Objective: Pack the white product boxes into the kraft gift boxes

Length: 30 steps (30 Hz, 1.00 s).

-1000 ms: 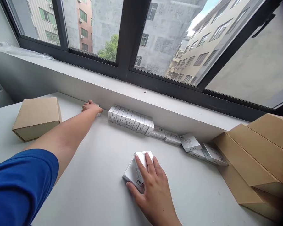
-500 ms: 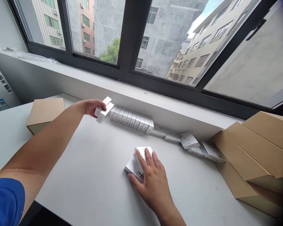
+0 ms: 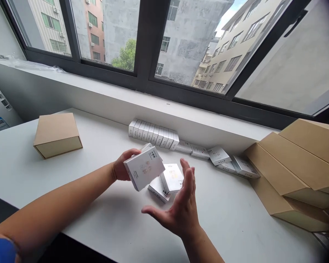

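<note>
My left hand (image 3: 127,164) is closed on two flat white boxes (image 3: 145,167) with small printed lettering, held up over the table with their broad faces tilted towards me. Just right of them, my right hand (image 3: 178,204) is raised with fingers spread and nothing in it. Beyond its thumb and fingers lie two more white boxes, the upper box (image 3: 173,177) resting askew on the lower box (image 3: 158,190). A row of upright white boxes (image 3: 153,134) stands along the wall at the table's back.
Further white boxes (image 3: 200,151) lie flat right of the row, some overlapping. A brown carton (image 3: 57,129) sits on the left of the white table (image 3: 104,226). Several brown cartons (image 3: 290,164) are stacked at the right. Behind runs a window ledge (image 3: 112,91).
My left hand has brought the two white boxes from the left end of the row towards the middle. The right hand has lifted off the two stacked boxes and spread open.
</note>
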Tool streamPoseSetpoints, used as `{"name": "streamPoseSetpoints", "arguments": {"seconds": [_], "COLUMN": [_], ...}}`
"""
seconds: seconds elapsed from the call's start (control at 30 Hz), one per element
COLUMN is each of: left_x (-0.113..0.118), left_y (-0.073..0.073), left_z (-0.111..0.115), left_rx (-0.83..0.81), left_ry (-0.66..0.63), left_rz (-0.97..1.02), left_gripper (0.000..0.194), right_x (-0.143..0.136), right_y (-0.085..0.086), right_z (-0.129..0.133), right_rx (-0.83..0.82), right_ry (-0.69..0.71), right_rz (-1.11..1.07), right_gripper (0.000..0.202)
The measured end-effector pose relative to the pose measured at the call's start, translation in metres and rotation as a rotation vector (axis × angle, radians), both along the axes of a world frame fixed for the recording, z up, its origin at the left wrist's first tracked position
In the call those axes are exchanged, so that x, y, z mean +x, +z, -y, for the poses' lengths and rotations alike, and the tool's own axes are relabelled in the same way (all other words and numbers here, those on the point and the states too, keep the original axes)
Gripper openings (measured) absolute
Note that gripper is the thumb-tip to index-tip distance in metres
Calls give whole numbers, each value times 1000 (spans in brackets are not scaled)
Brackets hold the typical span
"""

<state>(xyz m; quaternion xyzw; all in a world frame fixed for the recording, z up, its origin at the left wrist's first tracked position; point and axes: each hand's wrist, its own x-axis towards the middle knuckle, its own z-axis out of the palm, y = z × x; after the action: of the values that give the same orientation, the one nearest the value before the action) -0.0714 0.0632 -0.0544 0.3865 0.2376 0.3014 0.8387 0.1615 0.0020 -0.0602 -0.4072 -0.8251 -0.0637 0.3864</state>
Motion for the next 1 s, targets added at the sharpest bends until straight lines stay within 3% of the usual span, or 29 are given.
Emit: {"name": "streamPoseSetpoints", "arguments": {"seconds": [0.13,0.3,0.47,0.7,0.8,0.87,1.0], "left_x": [25,36,32,22,22,24,26], "left_y": [-13,-15,-8,17,24,25,23], "left_z": [22,30,31,31,39,46,55], "left_rx": [15,132,166,394,449,506,526], "left_ry": [-40,-33,-85,94,112,55,0], "left_rz": [2,0,-42,-251,-255,-281,-358], "left_gripper": [61,57,55,28,36,47,91], "right_x": [-4,-4,-3,-6,-8,-10,-15], "right_y": [2,-2,-6,-1,-1,-3,-6], "right_z": [5,2,1,2,3,3,1], "right_rx": [16,-38,-42,51,48,85,110], "right_ry": [120,200,183,167,151,170,239], "right_rz": [59,-20,-91,-66,-82,-92,-108], "right_gripper": [142,113,110,101,100,99,98]}}
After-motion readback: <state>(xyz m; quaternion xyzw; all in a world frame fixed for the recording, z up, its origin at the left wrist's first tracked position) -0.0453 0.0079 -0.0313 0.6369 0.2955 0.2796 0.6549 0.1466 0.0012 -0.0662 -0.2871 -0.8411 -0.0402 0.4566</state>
